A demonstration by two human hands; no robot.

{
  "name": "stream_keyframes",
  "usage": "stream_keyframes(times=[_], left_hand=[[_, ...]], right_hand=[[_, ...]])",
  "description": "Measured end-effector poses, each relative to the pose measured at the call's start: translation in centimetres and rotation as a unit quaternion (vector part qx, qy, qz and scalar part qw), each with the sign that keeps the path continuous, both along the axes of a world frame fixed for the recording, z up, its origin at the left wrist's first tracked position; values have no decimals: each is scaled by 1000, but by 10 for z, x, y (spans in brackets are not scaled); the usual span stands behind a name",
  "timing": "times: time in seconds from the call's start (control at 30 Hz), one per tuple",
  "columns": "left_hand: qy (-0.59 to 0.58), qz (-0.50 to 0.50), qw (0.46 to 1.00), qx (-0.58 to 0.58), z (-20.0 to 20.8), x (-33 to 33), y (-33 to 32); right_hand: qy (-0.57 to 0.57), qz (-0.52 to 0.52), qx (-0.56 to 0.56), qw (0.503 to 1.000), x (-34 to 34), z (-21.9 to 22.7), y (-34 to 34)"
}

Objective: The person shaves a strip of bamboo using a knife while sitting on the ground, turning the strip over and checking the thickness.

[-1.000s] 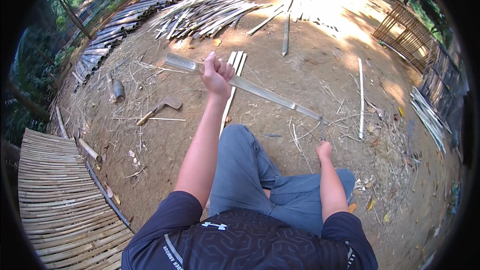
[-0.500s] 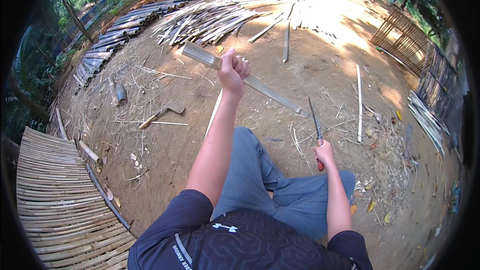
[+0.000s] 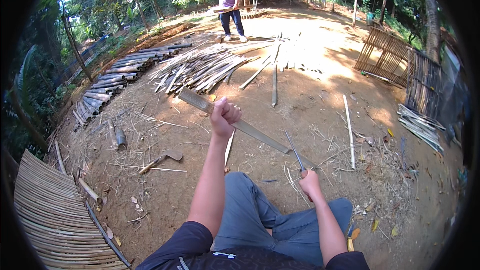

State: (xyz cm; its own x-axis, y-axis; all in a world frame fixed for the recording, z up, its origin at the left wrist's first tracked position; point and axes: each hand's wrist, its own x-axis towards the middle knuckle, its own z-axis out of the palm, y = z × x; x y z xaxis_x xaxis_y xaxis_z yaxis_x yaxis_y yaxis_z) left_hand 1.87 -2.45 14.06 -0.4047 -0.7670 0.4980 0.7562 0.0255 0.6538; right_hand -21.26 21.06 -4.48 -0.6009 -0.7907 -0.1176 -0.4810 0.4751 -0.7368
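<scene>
My left hand (image 3: 224, 116) is closed in a fist around a long flat bamboo slat (image 3: 262, 142), held up in front of my legs. The slat slants down from upper left to lower right. My right hand (image 3: 311, 186) grips the reddish handle of a narrow-bladed knife (image 3: 294, 152). Its blade points up and a little left, crossing the slat near the lower right end; I cannot tell whether they touch. A broad-bladed tool with a wooden handle (image 3: 173, 155) lies on the ground to the left.
Split bamboo strips (image 3: 200, 70) lie piled ahead, with whole bamboo poles (image 3: 102, 92) to their left. A person (image 3: 229, 0) stands beyond, holding strips. A slatted bamboo platform (image 3: 55, 215) is at near left; bamboo panels (image 3: 382, 57) stand at right.
The view has tilted upward, bringing the standing person fully in sight. My right hand has moved left, and the knife leans further left, its blade now across the slat.
</scene>
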Motion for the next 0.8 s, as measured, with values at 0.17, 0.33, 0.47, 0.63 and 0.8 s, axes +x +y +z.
stream_keyframes(times=[0.17, 0.33, 0.47, 0.63, 0.8], left_hand=[[4, 1, 999, -32, 2, 3, 1], [-4, 4, 1000, -24, 1, -5, 2], [8, 9, 1000, 14, -2, 5, -10], [7, 6, 1000, -10, 0, 1, -8], [11, 2, 1000, 7, -6, 7, -5]], right_hand=[[45, 74, -29, 996, 38, 52, 2], [48, -27, 58, 997, -5, -16, -1], [74, 13, 50, 996, -10, -8, -8], [48, -13, -4, 999, -11, -31, 3], [69, -39, 34, 996, -50, -76, -1]])
